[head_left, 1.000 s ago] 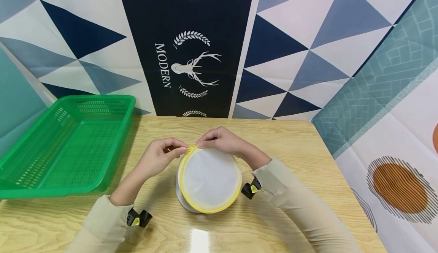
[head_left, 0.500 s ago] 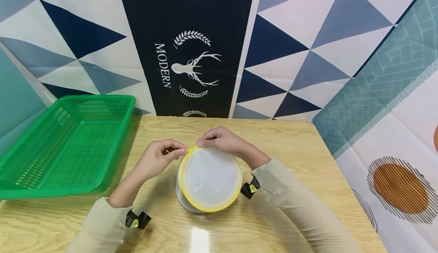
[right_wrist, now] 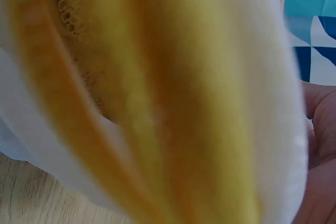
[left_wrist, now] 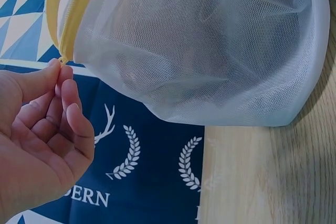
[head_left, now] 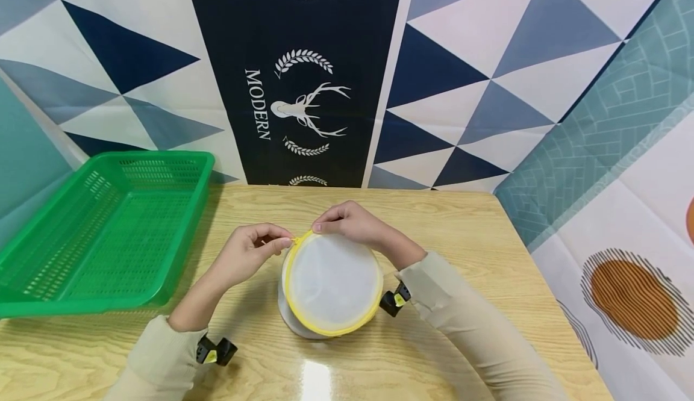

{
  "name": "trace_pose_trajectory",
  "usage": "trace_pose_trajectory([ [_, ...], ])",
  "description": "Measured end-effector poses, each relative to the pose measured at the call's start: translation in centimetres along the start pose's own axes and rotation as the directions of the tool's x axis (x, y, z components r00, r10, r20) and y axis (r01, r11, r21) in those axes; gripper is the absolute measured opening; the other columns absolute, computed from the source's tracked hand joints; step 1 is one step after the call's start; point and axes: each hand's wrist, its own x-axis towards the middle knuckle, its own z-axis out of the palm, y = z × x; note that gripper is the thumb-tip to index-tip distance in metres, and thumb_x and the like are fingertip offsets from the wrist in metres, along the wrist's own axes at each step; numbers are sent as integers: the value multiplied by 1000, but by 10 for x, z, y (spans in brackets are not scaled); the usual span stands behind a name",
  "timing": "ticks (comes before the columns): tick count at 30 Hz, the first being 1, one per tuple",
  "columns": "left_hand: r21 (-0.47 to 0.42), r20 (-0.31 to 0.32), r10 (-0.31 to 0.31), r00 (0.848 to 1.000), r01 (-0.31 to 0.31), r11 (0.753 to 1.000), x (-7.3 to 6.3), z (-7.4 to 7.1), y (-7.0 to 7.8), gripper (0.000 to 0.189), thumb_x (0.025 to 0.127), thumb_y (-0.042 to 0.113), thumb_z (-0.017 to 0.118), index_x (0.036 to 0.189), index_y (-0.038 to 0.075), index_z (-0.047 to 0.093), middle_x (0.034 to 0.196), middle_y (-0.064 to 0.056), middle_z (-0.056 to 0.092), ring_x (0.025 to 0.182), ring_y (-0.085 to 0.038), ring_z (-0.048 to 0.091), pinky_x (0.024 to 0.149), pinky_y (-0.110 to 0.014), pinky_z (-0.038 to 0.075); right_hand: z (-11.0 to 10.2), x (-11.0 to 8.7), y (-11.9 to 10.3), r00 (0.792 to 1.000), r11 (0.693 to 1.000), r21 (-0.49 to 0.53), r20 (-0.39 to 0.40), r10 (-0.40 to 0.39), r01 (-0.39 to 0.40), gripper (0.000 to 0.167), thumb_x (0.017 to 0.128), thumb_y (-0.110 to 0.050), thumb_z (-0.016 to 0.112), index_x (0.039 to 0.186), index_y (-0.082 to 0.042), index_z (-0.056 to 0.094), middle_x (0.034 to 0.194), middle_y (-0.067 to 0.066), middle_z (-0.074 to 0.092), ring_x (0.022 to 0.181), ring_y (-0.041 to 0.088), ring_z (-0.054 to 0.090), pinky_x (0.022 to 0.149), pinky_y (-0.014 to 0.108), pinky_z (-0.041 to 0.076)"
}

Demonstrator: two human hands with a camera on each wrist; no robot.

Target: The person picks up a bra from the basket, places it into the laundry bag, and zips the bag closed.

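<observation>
A white mesh laundry bag (head_left: 333, 283), round and drum-shaped, stands on the table with a yellow zipper (head_left: 289, 280) around its top edge. My left hand (head_left: 252, 253) pinches the small yellow zipper pull (left_wrist: 63, 60) between thumb and forefinger; its other fingers are loosely curled in the left wrist view. Close by, my right hand (head_left: 352, 226) grips the far rim of the bag between thumb and fingers. The right wrist view has the yellow zipper tape (right_wrist: 194, 103) blurred up close, with a gap beside it. Something darker shows through the mesh; its kind is unclear.
To the left, a green plastic basket (head_left: 125, 238) with perforated sides sits on the wooden table (head_left: 450, 220). Patterned cloth (head_left: 303, 76) hangs behind the table's far edge, and more cloth hangs at the right.
My left hand has moved slightly left and toward me, drawing the zipper pull a short way along the rim. The right hand keeps its hold with almost no movement.
</observation>
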Motion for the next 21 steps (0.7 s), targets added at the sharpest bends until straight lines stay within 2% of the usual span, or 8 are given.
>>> trace_pose_trajectory([
  [5, -21, -15, -13, 1000, 13, 1000, 0, 0, 1, 17, 89, 23, 64, 96, 9, 70, 84, -10, 64, 74, -21, 57, 59, -24, 47, -1, -2, -2, 999, 999, 27, 29, 16, -17, 24, 90, -18, 61, 107, -3, 70, 105, 10, 68, 69, 10, 63, 64, 29, 55],
  [11, -40, -25, -19, 999, 18, 999, 1, 1, 4, 20, 90, 26, 63, 96, 9, 69, 83, -11, 64, 73, -19, 56, 60, -25, 47, -4, -4, -4, 998, 1000, -7, 68, 11, -11, 25, 92, -25, 60, 108, -9, 70, 108, 5, 67, 81, 11, 63, 69, 28, 55],
  [15, -58, -25, -21, 999, 20, 998, 3, 3, 6, 20, 90, 26, 63, 96, 8, 69, 82, -10, 63, 74, -23, 56, 61, -26, 48, -6, -4, -4, 997, 1000, -24, 75, -4, 6, 25, 90, -30, 62, 106, -14, 71, 106, 2, 68, 79, 12, 64, 68, 28, 55],
  [18, -75, -21, -22, 1000, 20, 997, 3, 4, 7, 20, 91, 25, 62, 96, 7, 68, 83, -10, 63, 78, -30, 56, 62, -26, 48, -6, -4, -5, 996, 999, -28, 80, -29, 32, 24, 88, -30, 65, 105, -15, 72, 103, 2, 69, 75, 14, 65, 67, 29, 55],
  [21, -80, -22, -30, 999, 29, 996, 4, 5, 8, 20, 91, 25, 61, 97, 7, 68, 84, -8, 63, 79, -28, 57, 64, -26, 49, -5, -4, -7, 994, 997, -54, 93, -58, 63, 23, 88, -28, 66, 106, -15, 72, 104, 2, 69, 78, 13, 65, 68, 28, 55],
])
